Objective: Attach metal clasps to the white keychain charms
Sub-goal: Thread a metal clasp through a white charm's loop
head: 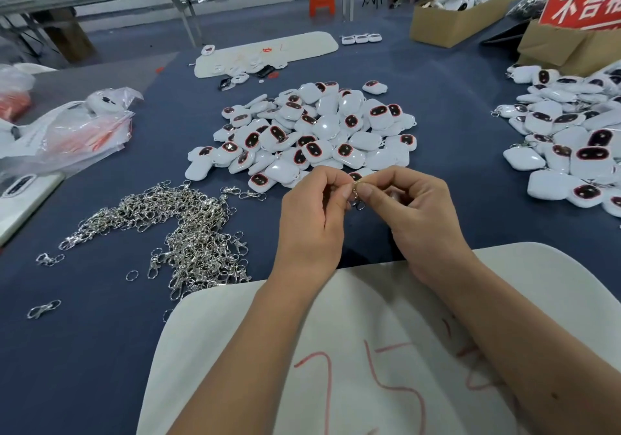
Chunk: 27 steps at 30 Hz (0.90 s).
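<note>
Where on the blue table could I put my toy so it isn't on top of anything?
Bare blue cloth lies between the middle charm pile and the right-hand charm pile. Another bare strip runs left of the white board, with only a few stray clasps. It is crowded at the clasp heap and where both hands work.

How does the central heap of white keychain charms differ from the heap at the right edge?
The central heap of white plastic charms lies whole in view, straight beyond the hands; the right-edge heap of white charms is cut off by the frame. Several right-heap charms show small metal rings at their edges; the central ones mostly show none. Both rest on the dark blue table cloth and share dark, red-rimmed oval faces.
</note>
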Tool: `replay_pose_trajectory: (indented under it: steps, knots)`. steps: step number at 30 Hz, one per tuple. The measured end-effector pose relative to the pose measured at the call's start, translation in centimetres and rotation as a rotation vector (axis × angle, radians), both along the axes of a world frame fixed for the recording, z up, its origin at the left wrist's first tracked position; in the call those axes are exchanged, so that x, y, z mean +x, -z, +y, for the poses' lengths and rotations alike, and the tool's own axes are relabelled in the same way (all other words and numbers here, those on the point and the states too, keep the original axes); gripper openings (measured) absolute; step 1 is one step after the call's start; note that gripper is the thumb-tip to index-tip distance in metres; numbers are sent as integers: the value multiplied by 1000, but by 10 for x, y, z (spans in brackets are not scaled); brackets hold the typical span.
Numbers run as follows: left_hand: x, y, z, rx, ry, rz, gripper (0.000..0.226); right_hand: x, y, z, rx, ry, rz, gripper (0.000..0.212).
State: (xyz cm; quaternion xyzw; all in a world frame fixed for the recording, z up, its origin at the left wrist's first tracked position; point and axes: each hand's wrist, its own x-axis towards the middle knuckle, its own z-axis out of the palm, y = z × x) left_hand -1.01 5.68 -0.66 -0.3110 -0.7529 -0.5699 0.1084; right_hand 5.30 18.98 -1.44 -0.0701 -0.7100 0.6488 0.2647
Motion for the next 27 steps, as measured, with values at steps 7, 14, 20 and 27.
replay_pose_trajectory:
  steps: [7, 14, 20, 27]
  knots:
    - [-5, 1, -6, -120, -40, 103, 15, -8, 3, 0, -84, 156, -103, 35]
    - [-4, 3, -9, -306, 48, 102, 14, -10, 9, 13, -158, 184, -146, 33]
    - [0, 1, -5, -398, 66, 58, 17, -10, 6, 10, -3, 227, -99, 17]
    - [6, -1, -4, -429, 115, 57, 20, -8, 1, 4, 126, 316, -159, 28]
